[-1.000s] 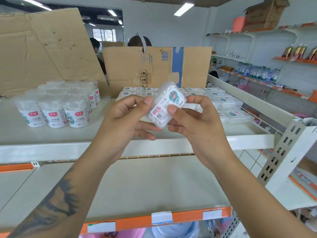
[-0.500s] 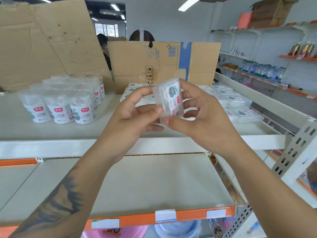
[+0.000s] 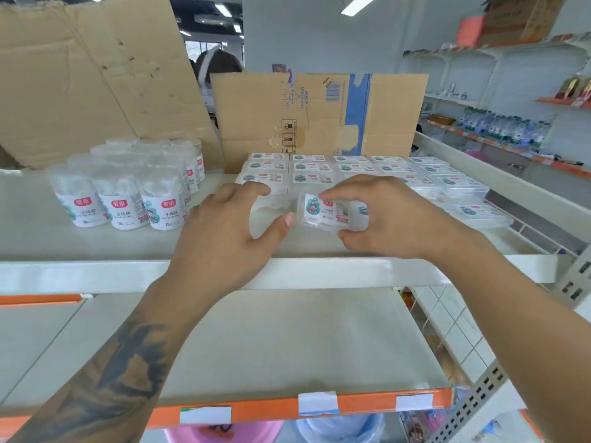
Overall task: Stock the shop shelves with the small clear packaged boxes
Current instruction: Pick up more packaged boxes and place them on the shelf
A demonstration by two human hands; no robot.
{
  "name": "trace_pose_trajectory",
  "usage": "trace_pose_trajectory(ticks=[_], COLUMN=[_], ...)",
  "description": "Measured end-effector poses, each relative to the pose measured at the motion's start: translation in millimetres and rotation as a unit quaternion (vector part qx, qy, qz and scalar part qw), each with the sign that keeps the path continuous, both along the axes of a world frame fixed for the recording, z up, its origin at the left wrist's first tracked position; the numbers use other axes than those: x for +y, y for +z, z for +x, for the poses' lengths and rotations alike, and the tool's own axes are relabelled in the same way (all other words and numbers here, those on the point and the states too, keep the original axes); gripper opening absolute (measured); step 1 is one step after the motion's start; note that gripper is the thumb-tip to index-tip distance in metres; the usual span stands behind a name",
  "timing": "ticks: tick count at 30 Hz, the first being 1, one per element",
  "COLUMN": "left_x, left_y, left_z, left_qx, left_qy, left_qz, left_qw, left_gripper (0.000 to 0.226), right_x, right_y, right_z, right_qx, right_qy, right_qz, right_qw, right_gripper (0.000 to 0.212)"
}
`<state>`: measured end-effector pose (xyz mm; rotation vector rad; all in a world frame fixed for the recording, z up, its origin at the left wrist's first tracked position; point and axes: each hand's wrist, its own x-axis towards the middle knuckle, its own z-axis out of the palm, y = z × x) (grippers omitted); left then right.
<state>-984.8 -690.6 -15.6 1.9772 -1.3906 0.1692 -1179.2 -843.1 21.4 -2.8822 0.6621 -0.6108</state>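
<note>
At frame centre, the right hand (image 3: 380, 215) pinches a clear box (image 3: 326, 212) low over the shelf (image 3: 224, 273); the left hand (image 3: 230, 225) rests curled around a blurred box beside it. Best to set the clear box flush against the front row of boxes (image 3: 399, 174), label up.

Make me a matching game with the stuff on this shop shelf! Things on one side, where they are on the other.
Things:
1. box with label
2. round tubs
3. cardboard
4. water bottles

Places:
A. standing at the back of the shelf
B. on a far shelf by the right wall
C. held by the right hand
D. on the shelf, left of the left hand

Pairs: 1-C, 2-D, 3-A, 4-B
</note>
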Motion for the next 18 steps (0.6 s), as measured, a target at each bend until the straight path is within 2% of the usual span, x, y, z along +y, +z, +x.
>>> trace_pose_trajectory(ticks=[3,6,11,14,16,18], left_x=[-5.4,-13.5,-25.4,-31.2,-35.3,-38.7], left_y=[5.8,12.6,21.0,22.5,21.1,19.9], left_z=[7.2,17.2,21.4,19.6,19.3,17.5], left_qx=[-0.041,-0.069,-0.081,-0.081,-0.074,-0.067], left_qy=[0.013,0.017,-0.004,-0.026,-0.035,-0.035], left_qz=[0.047,0.097,0.165,0.183,0.180,0.181], left_qw=[0.998,0.993,0.983,0.979,0.980,0.981], left_gripper=[0.074,0.083,0.079,0.079,0.078,0.076], right_x=[-10.7,-17.2,-26.3,-29.6,-35.4,-42.4], right_y=[-1.4,-6.4,-16.8,-19.1,-20.1,-18.8], right_z=[3.6,4.6,1.9,-3.3,-9.6,-17.2], right_qx=[0.014,0.016,0.010,-0.055,-0.106,-0.118], right_qy=[0.011,0.019,0.023,0.024,-0.003,-0.047], right_qz=[0.028,0.048,0.036,0.030,-0.007,-0.040], right_qw=[0.999,0.999,0.999,0.998,0.994,0.991], right_gripper=[0.045,0.040,0.039,0.037,0.038,0.046])
